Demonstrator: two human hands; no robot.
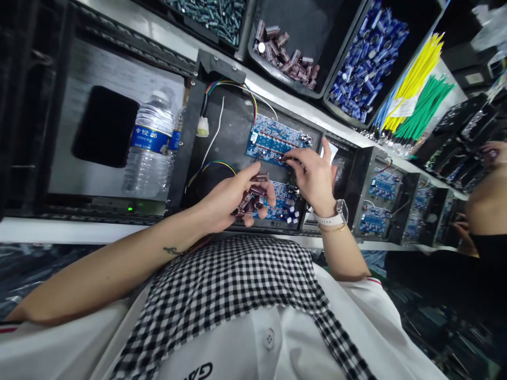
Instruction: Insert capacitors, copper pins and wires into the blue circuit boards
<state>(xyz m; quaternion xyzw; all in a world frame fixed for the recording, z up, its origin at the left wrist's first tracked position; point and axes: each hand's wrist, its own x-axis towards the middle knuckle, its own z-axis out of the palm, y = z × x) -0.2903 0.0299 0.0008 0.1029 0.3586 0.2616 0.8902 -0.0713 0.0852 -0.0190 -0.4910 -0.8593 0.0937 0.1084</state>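
Note:
My left hand (225, 203) is curled, palm up, around several brown cylindrical capacitors (246, 202), just over the lower blue circuit board (283, 196). At the lower right edge of the upper blue circuit board (273, 141), the thumb and fingertips of my right hand (315, 177) are pinched together close to the board's surface. Whatever is between those fingertips is too small and covered to make out. Both boards lie in a black tray (233, 119), with coloured wires (227, 83) and a white connector (203, 126) on its left side. My left hand partly hides the lower board.
Behind the tray stand bins of brown capacitors (295, 63), blue capacitors (366, 63) and green ones (222, 18). Yellow wires (415, 79) and green wires (428, 105) lie right. A water bottle (148, 169) and black slab (105, 126) lie left. A co-worker's arm (487, 200) reaches in right.

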